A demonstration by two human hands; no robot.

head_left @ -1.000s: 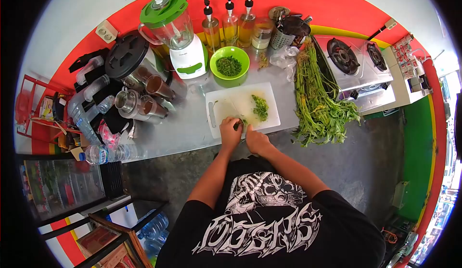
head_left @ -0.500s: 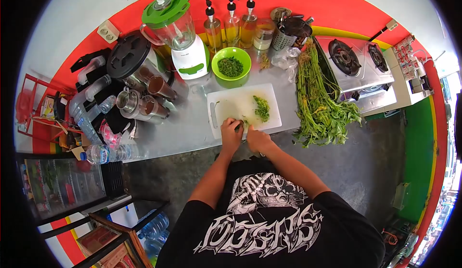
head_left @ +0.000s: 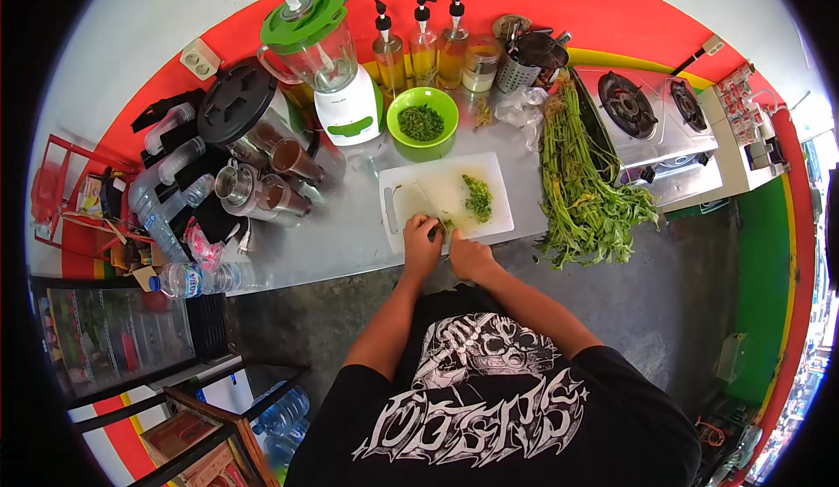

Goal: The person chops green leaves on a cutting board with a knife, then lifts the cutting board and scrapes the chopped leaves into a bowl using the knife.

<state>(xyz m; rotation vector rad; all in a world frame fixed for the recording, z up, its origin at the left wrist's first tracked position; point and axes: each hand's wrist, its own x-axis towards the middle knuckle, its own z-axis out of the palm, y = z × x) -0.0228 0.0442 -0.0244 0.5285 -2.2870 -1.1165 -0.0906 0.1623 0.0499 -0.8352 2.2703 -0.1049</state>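
Over the lower left part of the white cutting board point(head_left: 444, 174), my left hand point(head_left: 421, 240) is closed round a small dark green bunch. Close beside it, at the board's near edge, my right hand point(head_left: 468, 255) is closed; it seems to grip a knife, mostly hidden by the fingers. Bits of green lie between the two hands. To their right on the board rests a pile of chopped greens point(head_left: 477, 198). Beyond the board stands a lime green bowl point(head_left: 447, 128) with darker chopped leaves in it.
Leafy stalks point(head_left: 581, 185) lie right of the board, beside a gas stove point(head_left: 660, 142). Behind are a blender point(head_left: 343, 107), pump bottles point(head_left: 423, 54) and a utensil holder point(head_left: 516, 76). Metal cups point(head_left: 236, 185) and a plastic bottle point(head_left: 188, 280) stand or lie at the left.
Both hands stay close together at the board's near edge. Their fingers have shifted slightly, and the whole view has drifted a little.
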